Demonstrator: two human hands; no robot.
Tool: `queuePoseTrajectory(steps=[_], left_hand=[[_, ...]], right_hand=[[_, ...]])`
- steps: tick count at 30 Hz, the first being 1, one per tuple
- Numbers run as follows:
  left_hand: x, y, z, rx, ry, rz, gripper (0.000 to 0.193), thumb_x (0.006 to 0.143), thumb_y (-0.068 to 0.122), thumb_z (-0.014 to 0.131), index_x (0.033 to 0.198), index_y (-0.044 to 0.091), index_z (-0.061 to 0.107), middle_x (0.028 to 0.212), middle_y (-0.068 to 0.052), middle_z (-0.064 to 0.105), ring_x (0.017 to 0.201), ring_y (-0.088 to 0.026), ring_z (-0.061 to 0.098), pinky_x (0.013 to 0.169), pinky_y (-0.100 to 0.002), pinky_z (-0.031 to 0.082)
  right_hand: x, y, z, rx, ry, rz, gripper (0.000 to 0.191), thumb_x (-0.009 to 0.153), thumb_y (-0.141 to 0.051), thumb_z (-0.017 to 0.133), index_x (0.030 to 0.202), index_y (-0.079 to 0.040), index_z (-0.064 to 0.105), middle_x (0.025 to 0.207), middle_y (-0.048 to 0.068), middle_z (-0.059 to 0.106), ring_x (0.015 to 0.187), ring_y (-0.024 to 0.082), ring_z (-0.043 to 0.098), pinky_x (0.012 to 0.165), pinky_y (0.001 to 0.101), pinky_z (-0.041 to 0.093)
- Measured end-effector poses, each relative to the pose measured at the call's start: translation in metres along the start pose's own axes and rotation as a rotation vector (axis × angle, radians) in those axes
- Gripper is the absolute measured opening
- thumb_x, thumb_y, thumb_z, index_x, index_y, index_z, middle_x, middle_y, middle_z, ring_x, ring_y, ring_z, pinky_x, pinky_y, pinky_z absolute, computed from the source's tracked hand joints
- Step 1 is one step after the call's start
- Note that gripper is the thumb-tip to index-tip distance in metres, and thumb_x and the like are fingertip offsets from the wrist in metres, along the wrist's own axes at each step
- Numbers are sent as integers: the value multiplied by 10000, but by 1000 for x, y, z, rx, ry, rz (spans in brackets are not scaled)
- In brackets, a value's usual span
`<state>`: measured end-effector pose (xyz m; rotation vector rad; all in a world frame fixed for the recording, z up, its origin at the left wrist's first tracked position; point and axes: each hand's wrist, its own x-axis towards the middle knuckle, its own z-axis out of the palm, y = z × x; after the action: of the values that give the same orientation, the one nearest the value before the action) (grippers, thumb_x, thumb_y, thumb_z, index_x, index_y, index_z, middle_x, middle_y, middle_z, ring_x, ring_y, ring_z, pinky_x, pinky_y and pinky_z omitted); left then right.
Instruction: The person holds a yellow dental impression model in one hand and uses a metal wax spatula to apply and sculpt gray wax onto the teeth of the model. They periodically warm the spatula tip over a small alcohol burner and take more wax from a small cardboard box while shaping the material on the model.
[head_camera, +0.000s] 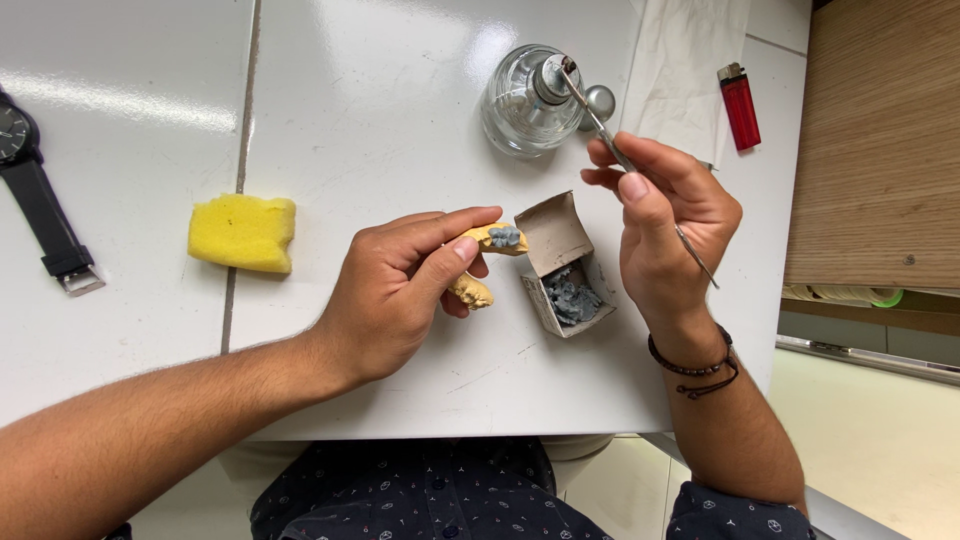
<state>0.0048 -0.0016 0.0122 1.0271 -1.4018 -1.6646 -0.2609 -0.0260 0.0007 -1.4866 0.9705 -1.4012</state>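
Note:
My left hand holds a yellow plaster dental model with a blob of grey wax on its top. My right hand grips a thin metal instrument like a pen. Its tip reaches up to the wick of a glass spirit lamp at the back of the table. Between my hands stands a small open cardboard box with lumps of grey wax inside. A dark bead bracelet circles my right wrist.
A yellow sponge lies left of my left hand. A black wristwatch rests at the far left. A red lighter and a white paper sheet lie at the back right. The white table ends near a wooden cabinet.

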Motion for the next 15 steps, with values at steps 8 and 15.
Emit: queuePoseTrajectory(steps=[8,15], left_hand=[[-1,0,1,-2,-8,-3,394,1062,250,488,1363,57,655,1000,-78,730,820,-78,714,655,-217,643],[0,-1,0,4,-6,4,393,1060,251,490,1359,57,657,1001,-76,732,821,-75,715,652,-215,644]], right_hand=[[6,1,2,-85,41,45,233,1142,-51,597,1345,62,592,1243,214,709,1238,253,699,1015,390,641],[7,2,2,-41,45,55,228,1148,-60,589,1345,56,589,1239,211,712,1238,248,700,1010,385,640]])
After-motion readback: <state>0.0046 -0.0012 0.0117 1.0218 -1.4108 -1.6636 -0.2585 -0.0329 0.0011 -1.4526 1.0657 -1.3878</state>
